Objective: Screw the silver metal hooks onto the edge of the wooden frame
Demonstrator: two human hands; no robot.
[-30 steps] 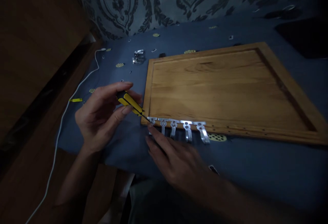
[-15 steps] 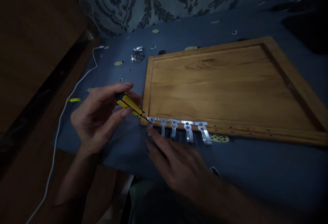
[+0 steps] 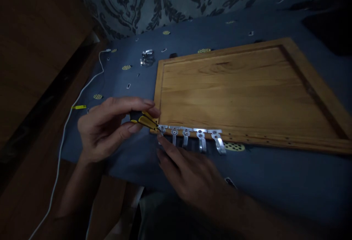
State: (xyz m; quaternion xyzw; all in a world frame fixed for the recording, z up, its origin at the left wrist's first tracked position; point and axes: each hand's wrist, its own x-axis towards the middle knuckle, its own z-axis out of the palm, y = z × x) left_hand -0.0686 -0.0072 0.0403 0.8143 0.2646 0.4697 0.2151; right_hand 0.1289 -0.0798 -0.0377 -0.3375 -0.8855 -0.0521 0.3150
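Note:
My left hand (image 3: 107, 128) is closed around the black and yellow handle of a screwdriver (image 3: 147, 121). Its tip points down at the leftmost metal hook (image 3: 162, 127), by the near left corner of a wooden panel (image 3: 233, 89). From below, my right hand (image 3: 192, 176) reaches in, its fingertips on that hook's lower end; the thumb is hidden. To the right, several more silver hooks (image 3: 201, 134) stand in a row along the panel's near edge, their curved ends hanging past it. Screw heads show on them.
Small holes dot the near edge right of the hooks. A pile of loose metal hooks (image 3: 147, 57) lies beyond the panel's left side on the blue patterned cloth (image 3: 115, 82). A white cable (image 3: 64, 130) with a yellow tag runs down the left. A patterned surface rises behind.
My left hand has shifted slightly right and down, and the screwdriver handle lies at a flatter angle. My right hand stays on the leftmost hook.

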